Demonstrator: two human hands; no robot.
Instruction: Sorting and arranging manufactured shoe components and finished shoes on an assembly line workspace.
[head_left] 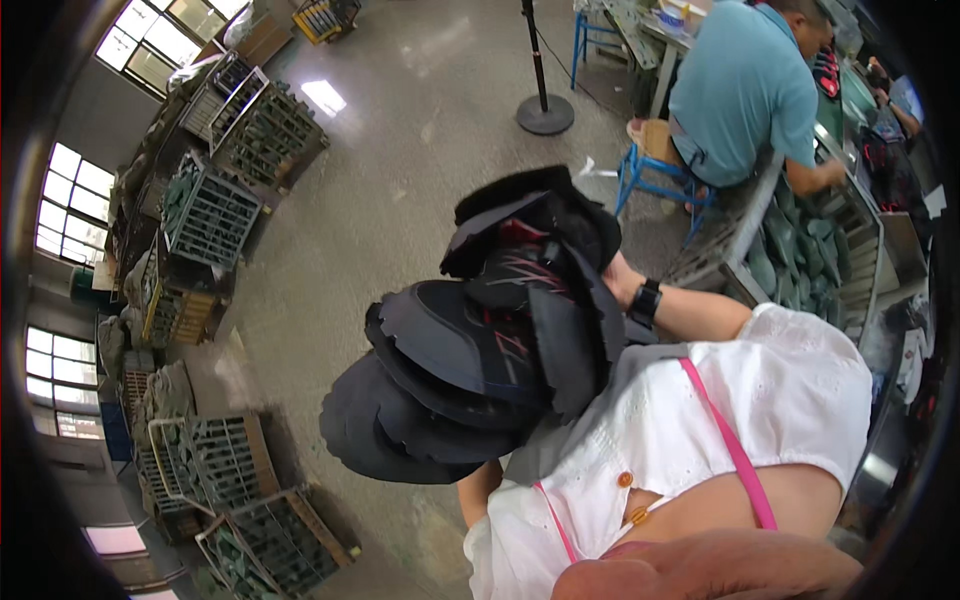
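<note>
The grip of the right hand (622,280) met the right edge of a bundle (470,350) of dark, curved pieces, a watch (645,301) at its wrist. Its fingers ran out of sight behind the load, so how tightly they closed could not be told. The left forearm (478,492) went up under the lower edge; its hand was hidden, and that grip could not be judged at all. The bundle hung above the floor, in front of the white top (700,400), its leaves overlapping and fanned apart, with scalloped rims and red marks near the upper end.

The pieces looked thin, flexible and springy, each probably light, though the stack seemed bulky and likely to shear or shed its outer leaves. Support from beneath with a broad hold across both sides looked safer than pinching one rim; the surface appeared matt, not especially slippery.

Below lay a smooth grey floor (400,180) with a patch of glare. To the right, a person in a blue shirt (745,95) sat on a stool (658,143) beside grey-green pieces (800,250) in a railed bin. Slatted carts (215,228) lined the left side beneath paned windows (75,195); a round-based stand (545,115) stood beyond.
</note>
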